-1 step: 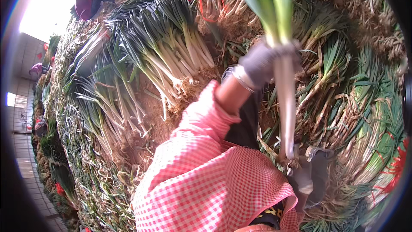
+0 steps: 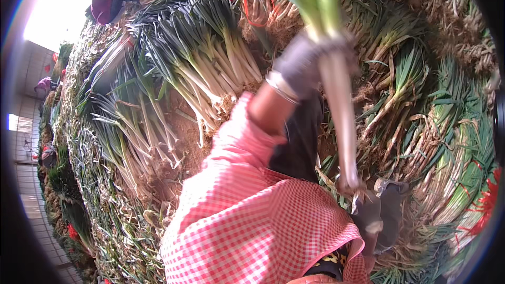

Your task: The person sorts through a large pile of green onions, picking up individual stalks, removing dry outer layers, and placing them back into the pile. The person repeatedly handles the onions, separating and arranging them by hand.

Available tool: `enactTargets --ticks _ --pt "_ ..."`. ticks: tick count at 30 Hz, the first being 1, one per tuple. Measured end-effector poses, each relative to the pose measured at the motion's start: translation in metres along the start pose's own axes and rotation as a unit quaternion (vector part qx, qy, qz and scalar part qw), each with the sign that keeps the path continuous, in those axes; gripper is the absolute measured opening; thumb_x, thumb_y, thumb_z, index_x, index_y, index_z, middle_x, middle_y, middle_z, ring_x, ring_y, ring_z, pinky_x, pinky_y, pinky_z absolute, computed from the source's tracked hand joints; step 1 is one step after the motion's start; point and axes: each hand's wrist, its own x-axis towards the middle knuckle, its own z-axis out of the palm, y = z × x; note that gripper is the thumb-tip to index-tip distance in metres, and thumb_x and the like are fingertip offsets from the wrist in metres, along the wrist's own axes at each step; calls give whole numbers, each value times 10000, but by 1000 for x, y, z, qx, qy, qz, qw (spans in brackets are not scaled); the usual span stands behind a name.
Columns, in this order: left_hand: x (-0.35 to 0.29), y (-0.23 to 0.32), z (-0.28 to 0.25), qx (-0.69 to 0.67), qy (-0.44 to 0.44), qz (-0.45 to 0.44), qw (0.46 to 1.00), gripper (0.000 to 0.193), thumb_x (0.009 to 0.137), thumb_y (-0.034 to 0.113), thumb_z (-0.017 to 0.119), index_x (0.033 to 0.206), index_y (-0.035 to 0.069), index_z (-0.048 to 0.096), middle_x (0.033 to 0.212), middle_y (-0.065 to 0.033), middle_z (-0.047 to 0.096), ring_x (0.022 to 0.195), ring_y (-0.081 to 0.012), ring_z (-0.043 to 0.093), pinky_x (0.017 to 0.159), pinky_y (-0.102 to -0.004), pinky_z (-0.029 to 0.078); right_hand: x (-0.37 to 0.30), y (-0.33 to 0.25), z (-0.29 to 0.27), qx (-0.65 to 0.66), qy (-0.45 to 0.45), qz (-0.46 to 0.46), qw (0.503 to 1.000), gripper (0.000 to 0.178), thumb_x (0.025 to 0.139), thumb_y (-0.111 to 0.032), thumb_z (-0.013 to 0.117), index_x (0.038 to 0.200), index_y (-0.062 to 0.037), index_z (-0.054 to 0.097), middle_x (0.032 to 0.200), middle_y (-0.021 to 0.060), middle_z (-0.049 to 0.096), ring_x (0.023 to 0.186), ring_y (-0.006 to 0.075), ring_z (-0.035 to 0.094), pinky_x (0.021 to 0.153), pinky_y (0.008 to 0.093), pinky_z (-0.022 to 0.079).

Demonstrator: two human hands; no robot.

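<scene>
Far left, up at the top, a person in a dark red top point(image 2: 105, 1) crouches beside the heap; another figure in pink point(image 2: 44, 83) shows small at the left edge by a tiled wall; in front of them, bundles of green onions point(image 2: 200, 73) lie fanned out, white stalks and rooty ends pointing down toward bare brown earth point(image 2: 181, 137); a red cord point(image 2: 251, 8) loops over the pile near the top.

Centre now: a red-and-white checked sleeve point(image 2: 252, 221) fills the lower middle, running up to a bare wrist with a thin bangle point(image 2: 280, 87); above it the left hand point(image 2: 307, 60), in a grey glove, has its fingers wrapped tight around a single long green onion point(image 2: 336, 110); that onion stands nearly upright, green leaves rising out of the top of the frame, pale stalk dropping straight down to its rooty tip low in the picture.

Just right of that tip, the right hand point(image 2: 381, 213), grey-gloved too, sits low among the stalks, close to the onion's root end; whether its fingers are apart or together I cannot tell; further right, more loose onion greens point(image 2: 452, 142) curve around the rim, with red ties point(image 2: 486, 200) at the far edge.
</scene>
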Motion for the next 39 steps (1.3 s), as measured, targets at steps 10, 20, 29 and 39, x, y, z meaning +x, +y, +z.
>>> enactTargets --ticks 10,20,29,39 --pt "-10 276 -229 473 451 -3 757 381 871 263 668 1140 1 604 1008 -100 651 897 -210 624 801 -356 505 14 93 56 76 -170 234 954 403 881 -406 534 952 -27 654 935 250 630 905 425 606 781 497 474" --pt "101 -42 -48 278 26 41 959 547 946 154 566 1440 85 342 1374 -140 471 1166 -297 539 970 -450 460 46 116 62 126 -123 311 934 470 883 -478 531 1045 -40 585 925 189 635 845 339 617 768 416 472" --pt "113 -167 3 223 60 -324 917 655 902 169 630 1458 54 303 1278 -118 518 1100 -185 556 968 -338 473 254 212 119 154 23 589 793 880 777 -568 634 1409 -21 360 1266 218 559 1144 328 573 947 389 477" --pt "99 -195 8 235 -35 -404 884 588 927 173 610 1437 52 344 1230 -122 573 1038 -194 608 926 -332 501 174 176 55 860 -7 151 487 341 933 -355 552 1007 -33 636 889 150 661 757 259 651 733 366 532"
